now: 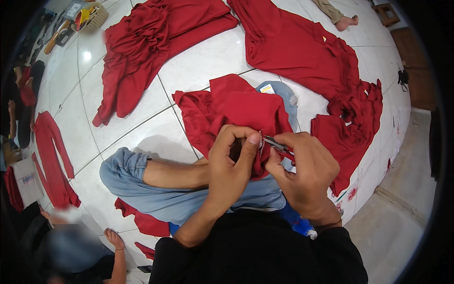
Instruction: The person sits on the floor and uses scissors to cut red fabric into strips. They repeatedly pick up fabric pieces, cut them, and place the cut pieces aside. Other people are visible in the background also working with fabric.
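Over my lap lies a red garment [231,106], bunched up, with a small white label [267,89] near its far edge. My left hand [229,163] pinches a seam edge of it between thumb and fingers, where pale threads show. In my right hand [306,163] is a pair of small thread snips [278,144], fingers closed round it. The tips of the snips point left and meet the pinched edge, close to my left thumb. Whether the blades are apart is too small to tell.
Red garments [137,57] lie spread on the white tiled floor [142,132], with more at the right [302,47]. A basket [97,18] of tools stands far left. Co-workers sit at the left, one hand [114,239] resting on the floor. Another person's foot [347,22] shows far right.
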`<state>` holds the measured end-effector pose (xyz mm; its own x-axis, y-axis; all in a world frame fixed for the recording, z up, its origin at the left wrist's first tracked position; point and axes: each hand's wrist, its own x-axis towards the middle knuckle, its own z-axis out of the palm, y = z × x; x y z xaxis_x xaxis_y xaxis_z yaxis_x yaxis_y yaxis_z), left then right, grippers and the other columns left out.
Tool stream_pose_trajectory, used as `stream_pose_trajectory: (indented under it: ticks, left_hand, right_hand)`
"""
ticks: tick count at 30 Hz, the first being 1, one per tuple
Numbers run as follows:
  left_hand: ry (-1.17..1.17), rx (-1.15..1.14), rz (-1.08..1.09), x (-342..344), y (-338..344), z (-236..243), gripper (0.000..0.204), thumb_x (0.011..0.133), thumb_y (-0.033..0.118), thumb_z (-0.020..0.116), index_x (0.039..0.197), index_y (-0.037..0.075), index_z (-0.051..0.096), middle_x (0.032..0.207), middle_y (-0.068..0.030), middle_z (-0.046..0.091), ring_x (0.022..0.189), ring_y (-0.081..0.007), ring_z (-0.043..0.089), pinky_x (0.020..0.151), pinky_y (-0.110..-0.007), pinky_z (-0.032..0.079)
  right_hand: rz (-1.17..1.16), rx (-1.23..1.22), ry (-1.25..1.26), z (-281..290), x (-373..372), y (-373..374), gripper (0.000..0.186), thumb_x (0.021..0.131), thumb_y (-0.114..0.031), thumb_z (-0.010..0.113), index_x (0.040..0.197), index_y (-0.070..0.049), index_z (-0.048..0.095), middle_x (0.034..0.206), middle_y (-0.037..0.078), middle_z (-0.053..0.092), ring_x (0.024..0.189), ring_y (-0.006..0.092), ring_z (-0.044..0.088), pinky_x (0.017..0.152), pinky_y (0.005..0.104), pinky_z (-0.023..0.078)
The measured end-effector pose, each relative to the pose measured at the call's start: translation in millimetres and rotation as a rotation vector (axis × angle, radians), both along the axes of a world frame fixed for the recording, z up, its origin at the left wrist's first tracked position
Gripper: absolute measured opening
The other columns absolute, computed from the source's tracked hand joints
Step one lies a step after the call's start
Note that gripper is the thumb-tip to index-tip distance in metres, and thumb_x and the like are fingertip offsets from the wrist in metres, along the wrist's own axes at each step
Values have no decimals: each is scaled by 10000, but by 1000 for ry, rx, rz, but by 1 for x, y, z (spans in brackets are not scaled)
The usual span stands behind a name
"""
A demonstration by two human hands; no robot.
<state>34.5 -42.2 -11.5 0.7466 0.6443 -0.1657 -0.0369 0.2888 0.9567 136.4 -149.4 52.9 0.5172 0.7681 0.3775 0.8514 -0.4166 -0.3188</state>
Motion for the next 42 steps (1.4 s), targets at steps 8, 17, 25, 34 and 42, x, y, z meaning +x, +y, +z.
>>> stream_pose_trajectory:
  ticks: [8,17,25,34,42]
  left_hand:
    - [56,230,13,-2,0,-1,89,1046,72,658,1049,-17,650,955,-30,603,872,-88,598,774,-243,473]
    - [40,359,93,1,-1,1,91,977,60,729,1004,-4,670,895,-105,600,719,-207,591,644,-328,460]
    - [70,517,61,-3,-1,3,88,970,32,719,1029,-1,664,920,-124,605,752,-250,614,659,-356,480]
    - [94,653,119,-3,0,-4,52,976,9,689,1002,-8,647,904,-97,593,791,-187,608,690,-298,483]
    - [35,169,-73,-6,-1,0,73,1030,48,640,1058,-18,625,919,-79,619,832,-145,616,724,-268,496]
  right_hand:
    - [5,-30,-70,-5,-3,2,272,747,-89,813,996,-89,703,787,31,598,625,207,581,523,348,431]
    - [26,-52,-82,-9,-3,1,257,757,-96,810,996,-94,713,773,30,582,614,196,574,530,340,426]
    - [28,-107,-97,-5,-4,0,272,750,-88,811,1004,-95,712,771,31,583,618,207,582,538,340,439]
    - [-179,241,861,-10,2,0,158,890,-32,785,1016,0,694,864,7,660,802,61,607,719,222,479]
    - [-166,298,1306,-30,15,2,197,999,-176,745,963,3,671,869,-18,632,836,53,545,762,220,444]
